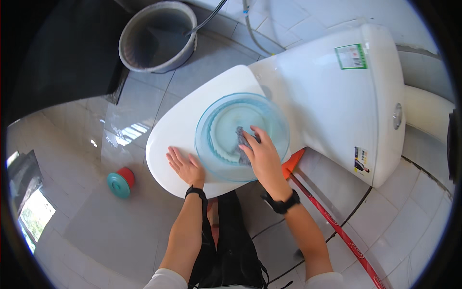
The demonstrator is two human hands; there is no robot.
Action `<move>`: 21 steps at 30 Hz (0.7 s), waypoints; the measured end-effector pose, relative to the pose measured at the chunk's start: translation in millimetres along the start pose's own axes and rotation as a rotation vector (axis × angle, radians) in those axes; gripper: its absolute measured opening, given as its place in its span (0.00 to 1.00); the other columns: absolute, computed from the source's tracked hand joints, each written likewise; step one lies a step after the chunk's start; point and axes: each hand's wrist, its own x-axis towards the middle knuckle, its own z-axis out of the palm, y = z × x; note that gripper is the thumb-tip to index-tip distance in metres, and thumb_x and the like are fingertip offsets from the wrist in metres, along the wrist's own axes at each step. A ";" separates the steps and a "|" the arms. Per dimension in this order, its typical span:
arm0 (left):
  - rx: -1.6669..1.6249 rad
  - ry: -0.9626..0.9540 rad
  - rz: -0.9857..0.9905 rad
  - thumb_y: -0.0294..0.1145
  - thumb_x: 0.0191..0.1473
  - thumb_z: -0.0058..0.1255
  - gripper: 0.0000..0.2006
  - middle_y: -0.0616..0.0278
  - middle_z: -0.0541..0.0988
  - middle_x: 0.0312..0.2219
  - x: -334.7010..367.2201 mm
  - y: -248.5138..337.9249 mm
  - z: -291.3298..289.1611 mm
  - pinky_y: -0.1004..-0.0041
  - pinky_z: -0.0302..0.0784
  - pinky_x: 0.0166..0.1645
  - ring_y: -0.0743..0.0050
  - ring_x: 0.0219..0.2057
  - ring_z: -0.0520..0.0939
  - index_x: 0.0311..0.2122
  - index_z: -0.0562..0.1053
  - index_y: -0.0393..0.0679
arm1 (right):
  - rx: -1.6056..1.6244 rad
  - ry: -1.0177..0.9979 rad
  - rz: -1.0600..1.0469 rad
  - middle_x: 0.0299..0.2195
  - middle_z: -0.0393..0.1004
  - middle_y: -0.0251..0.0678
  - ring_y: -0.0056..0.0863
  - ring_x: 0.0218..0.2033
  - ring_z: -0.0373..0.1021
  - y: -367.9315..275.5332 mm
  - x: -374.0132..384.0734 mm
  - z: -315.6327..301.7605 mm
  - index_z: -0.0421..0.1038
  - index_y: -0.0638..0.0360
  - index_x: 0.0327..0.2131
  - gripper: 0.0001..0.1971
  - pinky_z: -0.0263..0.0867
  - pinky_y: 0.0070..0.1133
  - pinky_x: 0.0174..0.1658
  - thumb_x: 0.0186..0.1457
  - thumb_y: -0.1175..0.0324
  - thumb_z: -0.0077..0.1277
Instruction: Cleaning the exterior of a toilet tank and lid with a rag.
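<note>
A clear bluish basin (210, 166) stands on the closed white lid (168, 111) of a toilet. Inside it, my right hand (263, 150) grips a crumpled grey cloth (243, 139) between thumb and fingers. The basin seems to hold water, though its depth is hard to judge. My left hand (185, 167) lies flat on the lid beside the basin's near left rim, fingers spread, holding nothing.
The toilet tank (337, 96) rises to the right. A red-handled tool (337, 226) with an orange head leans below it. A grey bucket (190, 53) with a hose sits at the far left. A red tub with a teal lid (119, 185) rests on the tiled floor.
</note>
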 end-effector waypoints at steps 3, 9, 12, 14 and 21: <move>0.022 -0.021 -0.008 0.35 0.55 0.35 0.27 0.50 0.49 0.59 -0.5 0.6 0.0 0.55 0.39 0.62 0.47 0.61 0.46 0.58 0.48 0.37 | -0.140 -0.009 -0.002 0.41 0.62 0.41 0.41 0.40 0.62 15.4 2.7 47.5 0.68 0.51 0.43 0.16 0.63 0.33 0.38 0.48 0.65 0.51; 0.023 0.007 0.005 0.34 0.53 0.36 0.28 0.51 0.49 0.59 -0.2 -1.7 1.0 0.54 0.39 0.62 0.47 0.61 0.46 0.58 0.49 0.37 | -0.172 -0.316 0.138 0.38 0.61 0.36 0.39 0.40 0.60 9.2 -1.4 87.3 0.67 0.44 0.41 0.15 0.61 0.39 0.35 0.49 0.56 0.49; 0.020 0.012 0.013 0.34 0.53 0.37 0.28 0.51 0.49 0.59 -1.8 3.7 4.0 0.54 0.40 0.61 0.48 0.61 0.46 0.58 0.48 0.38 | 0.301 -0.535 0.428 0.39 0.67 0.38 0.35 0.41 0.64 24.6 9.3 80.2 0.67 0.52 0.44 0.18 0.62 0.30 0.40 0.53 0.55 0.44; 0.019 0.023 0.023 0.33 0.51 0.37 0.29 0.51 0.50 0.59 -1.7 -1.1 4.9 0.53 0.40 0.61 0.47 0.61 0.46 0.58 0.49 0.37 | 0.873 -0.641 0.831 0.40 0.72 0.37 0.26 0.42 0.66 26.3 17.8 64.8 0.65 0.64 0.46 0.22 0.59 0.19 0.46 0.56 0.56 0.42; 0.078 0.042 0.038 0.32 0.51 0.37 0.29 0.50 0.51 0.59 1.2 -5.4 4.0 0.55 0.40 0.62 0.48 0.61 0.47 0.58 0.50 0.36 | 0.940 0.366 0.461 0.41 0.66 0.38 0.26 0.41 0.61 17.6 19.5 -73.5 0.65 0.69 0.44 0.19 0.56 0.21 0.46 0.57 0.61 0.42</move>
